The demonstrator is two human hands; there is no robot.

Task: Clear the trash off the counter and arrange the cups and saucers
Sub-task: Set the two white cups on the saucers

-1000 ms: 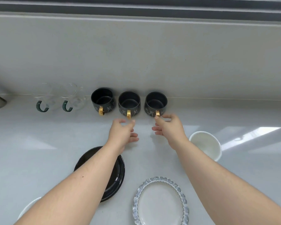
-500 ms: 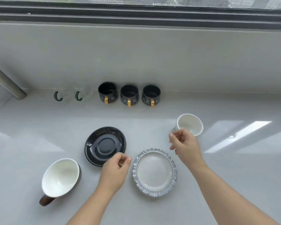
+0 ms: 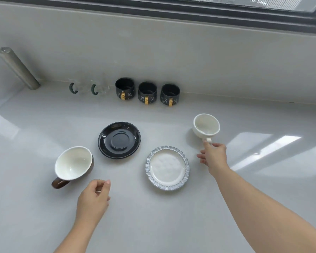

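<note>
My right hand [image 3: 213,156] pinches the handle of a small white cup [image 3: 206,126] at the right of the counter. My left hand [image 3: 93,199] hovers with curled fingers and holds nothing, just right of a brown cup with a white inside [image 3: 73,165]. A black saucer [image 3: 119,140] lies in the middle, and a white saucer with a ruffled glass-like rim [image 3: 167,167] lies to its right. Three black cups with gold handles [image 3: 147,92] stand in a row at the back wall. Two clear glass cups with green handles [image 3: 84,88] stand left of them.
A metal tube [image 3: 18,68] leans at the back left corner. The counter [image 3: 171,216] is pale grey and ends at a low wall under a dark window frame [image 3: 208,13]. Bright window reflections lie on the counter at the right.
Both hands have pulled back from the black cups at the wall. The right hand has taken the white cup's handle; the left hand has moved down toward the brown cup.
</note>
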